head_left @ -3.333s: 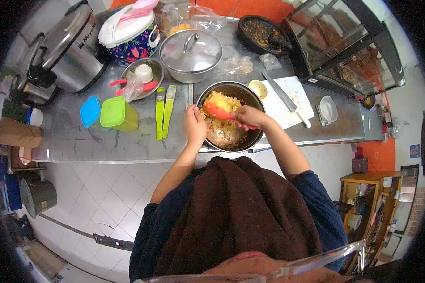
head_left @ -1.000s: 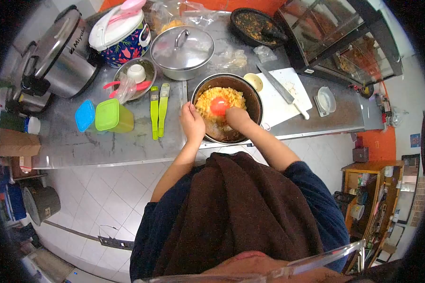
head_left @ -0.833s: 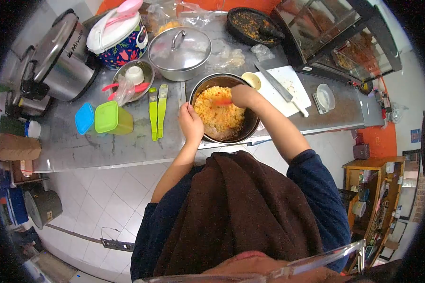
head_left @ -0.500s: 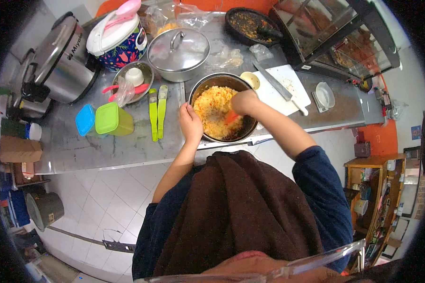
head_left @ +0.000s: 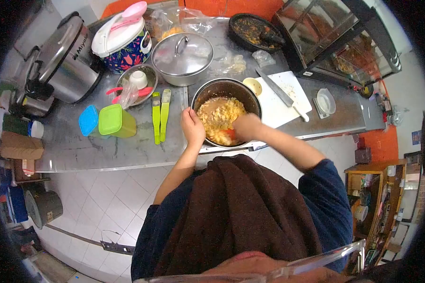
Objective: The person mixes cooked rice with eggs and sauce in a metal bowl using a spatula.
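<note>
A deep dark-walled pot stands at the front edge of the counter. Inside it lies a yellow-orange, crumbly rice-like food, with a brownish patch towards the back. My left hand grips the pot's left side at the rim. In the pot's right front, my right hand is closed round an orange-red spatula-like utensil. The utensil's end is down in the food, and my fingers hide its handle.
Right of the pot, a large knife lies on a white cutting board, beside a small yellow bowl. A lidded pot stands behind; green measuring spoons and a green container lie left.
My right hand has moved towards the pot's front with the utensil. The food has shifted forward, showing a brownish patch behind it. My left hand keeps its grip.
</note>
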### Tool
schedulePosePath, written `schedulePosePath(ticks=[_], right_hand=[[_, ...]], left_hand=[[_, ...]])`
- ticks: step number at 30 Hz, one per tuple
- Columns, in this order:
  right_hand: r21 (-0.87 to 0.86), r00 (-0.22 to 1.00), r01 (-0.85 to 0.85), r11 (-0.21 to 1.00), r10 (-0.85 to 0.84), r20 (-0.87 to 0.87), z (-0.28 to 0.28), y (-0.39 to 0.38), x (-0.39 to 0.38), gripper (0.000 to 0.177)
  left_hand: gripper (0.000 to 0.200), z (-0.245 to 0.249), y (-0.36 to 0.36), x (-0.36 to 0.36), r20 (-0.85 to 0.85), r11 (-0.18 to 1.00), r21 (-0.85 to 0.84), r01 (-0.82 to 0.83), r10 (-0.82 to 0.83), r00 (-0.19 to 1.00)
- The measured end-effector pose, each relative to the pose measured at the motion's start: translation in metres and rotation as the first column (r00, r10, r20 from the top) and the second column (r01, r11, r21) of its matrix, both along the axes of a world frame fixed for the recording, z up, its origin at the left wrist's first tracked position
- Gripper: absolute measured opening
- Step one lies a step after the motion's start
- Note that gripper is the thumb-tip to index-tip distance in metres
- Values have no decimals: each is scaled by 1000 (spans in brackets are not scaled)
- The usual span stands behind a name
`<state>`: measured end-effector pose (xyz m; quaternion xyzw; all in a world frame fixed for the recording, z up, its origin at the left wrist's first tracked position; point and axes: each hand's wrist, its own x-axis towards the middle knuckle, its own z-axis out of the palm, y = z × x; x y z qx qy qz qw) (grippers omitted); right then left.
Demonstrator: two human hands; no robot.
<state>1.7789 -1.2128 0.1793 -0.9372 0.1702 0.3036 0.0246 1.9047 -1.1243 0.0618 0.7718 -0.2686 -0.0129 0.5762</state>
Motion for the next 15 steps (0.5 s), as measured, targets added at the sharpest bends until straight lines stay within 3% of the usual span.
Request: schedulePosePath(ticks=[2,3,5,9,11,12,14,15], right_hand=[[-175,997,-36,984,24,-71,-26,-34,2,13],[-255,1000,14,967,-12,11,-20,-39,8,9],[-416,972,21,909,79,222,-37,-58,15,8],[-444,977,-34,895,123,172,-52,-47,2,12],[-324,997,78,943,-75,21,-45,-17,-8,12],[-326,997,74,942,-71,21,-42,-16,-8,12],[41,991,-126,991,127,-34,-40,-12,-11,17],[39,992,-123,992,124,-32,-50,-14,-5,17]], left_hand=[[20,-5,-2,2,-34,999,-6,38,-38,999],[20,-3,-3,4,-32,999,-10,40,-40,999],[21,-2,-2,3,-49,999,12,43,-42,998],[21,0,-1,-2,-50,1000,-7,20,-21,999],[22,5,-2,-4,-46,999,-17,-33,32,998],[22,5,-4,-4,-47,999,-19,-36,36,998],[23,5,-3,-6,-33,998,-34,-56,55,998],[23,6,-2,-6,-31,998,-35,-54,53,998]])
